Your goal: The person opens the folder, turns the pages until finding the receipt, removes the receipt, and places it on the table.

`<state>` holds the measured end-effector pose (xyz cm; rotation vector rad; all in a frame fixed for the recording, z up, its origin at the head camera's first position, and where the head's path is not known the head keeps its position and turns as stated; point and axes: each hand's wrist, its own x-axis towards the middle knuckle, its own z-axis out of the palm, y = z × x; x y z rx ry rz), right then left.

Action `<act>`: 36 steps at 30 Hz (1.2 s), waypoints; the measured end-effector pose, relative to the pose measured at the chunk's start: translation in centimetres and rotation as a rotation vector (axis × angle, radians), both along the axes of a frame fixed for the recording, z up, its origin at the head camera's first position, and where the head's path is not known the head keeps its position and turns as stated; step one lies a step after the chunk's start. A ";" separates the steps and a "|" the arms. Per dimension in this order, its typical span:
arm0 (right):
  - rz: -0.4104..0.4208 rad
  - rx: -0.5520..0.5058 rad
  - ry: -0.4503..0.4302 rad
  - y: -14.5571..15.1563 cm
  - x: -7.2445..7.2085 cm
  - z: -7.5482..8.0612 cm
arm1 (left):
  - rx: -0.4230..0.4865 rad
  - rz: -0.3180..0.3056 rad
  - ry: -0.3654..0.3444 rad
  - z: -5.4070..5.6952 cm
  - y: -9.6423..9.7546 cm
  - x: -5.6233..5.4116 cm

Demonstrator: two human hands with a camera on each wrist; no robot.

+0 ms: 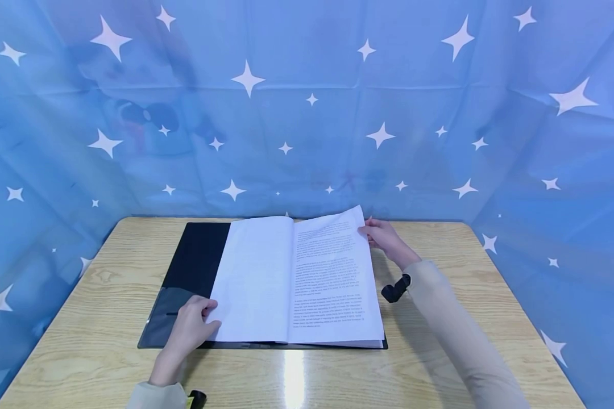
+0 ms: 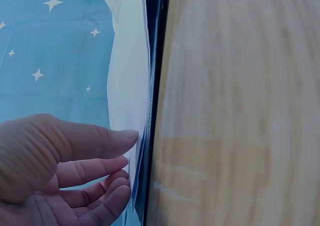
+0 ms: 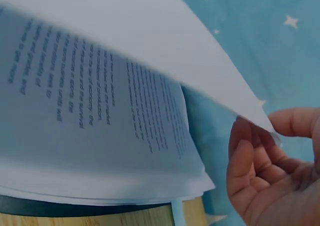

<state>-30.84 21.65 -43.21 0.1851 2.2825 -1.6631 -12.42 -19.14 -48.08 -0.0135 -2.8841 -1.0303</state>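
A black folder [image 1: 199,250] lies spread on the table with white sheets open like a book. The left page [image 1: 253,278] looks blank; the right sheet [image 1: 327,272] carries printed text. In the left wrist view, my left hand [image 2: 65,171] holds the left pages' outer edge [image 2: 127,96] between thumb and fingertips. At the far right, my right hand [image 1: 384,236] pinches the printed sheet near its upper corner. The right wrist view shows this raised sheet [image 3: 150,31] slanting above another printed page [image 3: 100,116], thumb on one side and fingers on the other.
The wooden table [image 1: 440,363] extends around the folder on both sides and in front. A blue star-patterned curtain [image 1: 307,113] stands directly behind the table's back edge. A clear pocket [image 1: 158,309] covers the folder's lower left. Black devices [image 1: 396,288] are strapped at the wrists.
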 end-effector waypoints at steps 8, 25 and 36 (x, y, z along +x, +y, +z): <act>0.089 -0.043 0.044 0.0 1.1 0.5 | 0.004 0.004 0.004 -0.1 0.0 0.0; 0.163 -0.138 0.039 -1.1 3.1 1.2 | 0.004 0.008 -0.009 -0.2 -0.1 -0.1; 0.202 -0.154 0.050 -1.8 4.2 2.1 | 0.005 0.015 -0.025 -0.2 0.0 -0.1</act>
